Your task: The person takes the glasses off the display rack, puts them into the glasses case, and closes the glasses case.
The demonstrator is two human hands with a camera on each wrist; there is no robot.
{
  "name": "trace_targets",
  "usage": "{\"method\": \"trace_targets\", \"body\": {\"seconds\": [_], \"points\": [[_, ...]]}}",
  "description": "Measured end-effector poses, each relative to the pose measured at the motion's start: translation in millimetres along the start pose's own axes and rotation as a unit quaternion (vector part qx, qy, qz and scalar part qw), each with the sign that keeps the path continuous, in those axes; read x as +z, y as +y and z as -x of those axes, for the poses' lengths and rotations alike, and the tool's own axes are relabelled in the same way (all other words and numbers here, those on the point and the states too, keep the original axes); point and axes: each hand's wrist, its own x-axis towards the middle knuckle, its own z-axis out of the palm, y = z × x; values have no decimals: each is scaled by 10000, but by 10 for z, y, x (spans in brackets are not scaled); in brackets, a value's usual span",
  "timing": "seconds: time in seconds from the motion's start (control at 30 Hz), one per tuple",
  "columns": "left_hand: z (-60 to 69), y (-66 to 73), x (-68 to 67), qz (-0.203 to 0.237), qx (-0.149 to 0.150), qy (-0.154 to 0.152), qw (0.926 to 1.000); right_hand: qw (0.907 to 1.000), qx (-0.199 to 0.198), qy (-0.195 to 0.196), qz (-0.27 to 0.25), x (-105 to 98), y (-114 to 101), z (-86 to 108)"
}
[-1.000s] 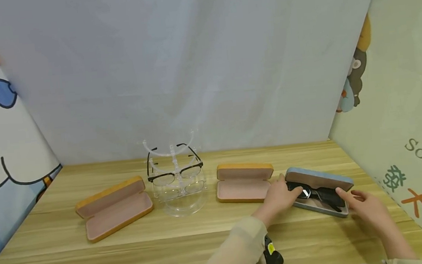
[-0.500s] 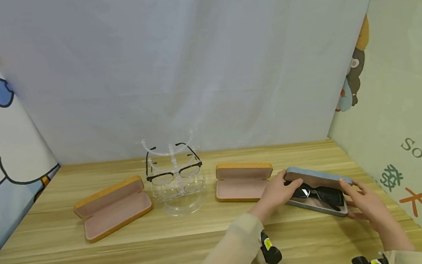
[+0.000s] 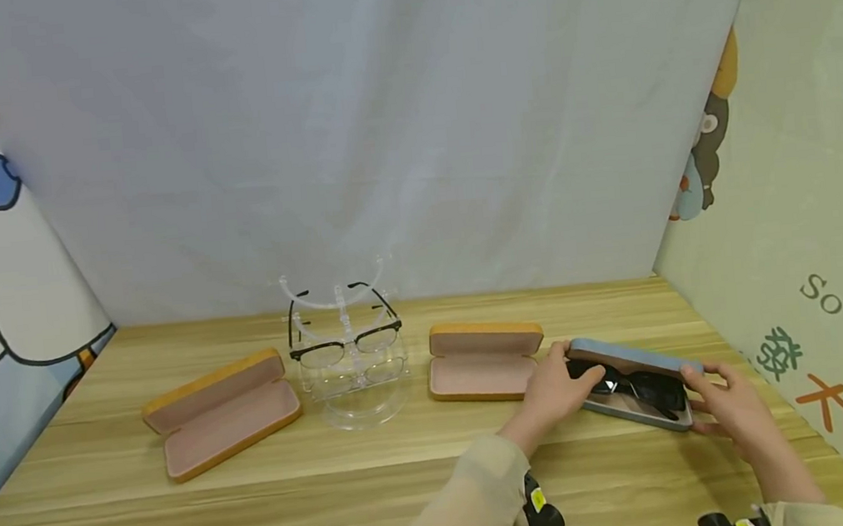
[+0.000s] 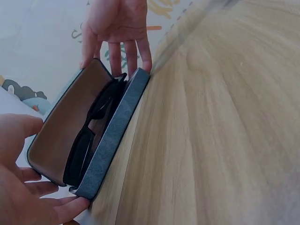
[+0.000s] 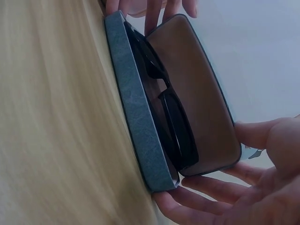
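Observation:
A blue glasses case [image 3: 636,354] stands with its lid raised on the table's right side. Black sunglasses [image 3: 657,389] lie folded inside it, against the pale lining. My left hand [image 3: 553,387] grips the case's left end, thumb near the lid edge and fingers at the end. At the other end my right hand [image 3: 737,407] holds the case, its thumb on the lid's corner and fingers against the side. Both wrist views show the sunglasses [image 4: 89,136] between the brown lid lining and the blue-grey base wall [image 5: 133,103].
A yellow glasses case [image 3: 487,374] lies open left of my left hand, and another yellow case [image 3: 228,426] lies open farther left. Between them a clear display stand [image 3: 363,414] bears black-rimmed glasses [image 3: 324,355] and thin-framed glasses [image 3: 386,371]. A grey-white cloth [image 3: 380,133] hangs behind.
Both thumbs have moved from the sunglasses to the lid of the blue case. The right fingers have spread along the case's end. The lid has tipped slightly forward.

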Motion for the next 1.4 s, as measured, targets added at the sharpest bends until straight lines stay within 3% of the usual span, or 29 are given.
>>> {"method": "trace_targets", "body": {"seconds": [0.13,0.37,0.63,0.77,0.87,1.0,1.27,1.4], "points": [[-12,-5,33,-240,22,120,9996,9997,-59,92,-202,-4,92,-51],[-21,51,29,-403,-35,32,9992,9997,-199,118,-128,14,167,-83],[-25,86,81,67,-336,768,9965,9990,-424,78,-98,-5,255,-126],[-41,73,109,-219,-391,1000,9940,9980,-562,130,-255,-4,385,-206],[-43,64,131,-451,-340,1039,9930,9988,-438,85,-199,28,254,-86],[-33,62,149,-451,-281,1078,9928,9998,-215,-29,40,62,18,113],[-16,42,177,-543,-246,1160,9915,9991,-73,243,-334,82,55,104],[-14,24,192,-587,-138,1208,9908,9991,-43,201,-381,89,54,127]]}}
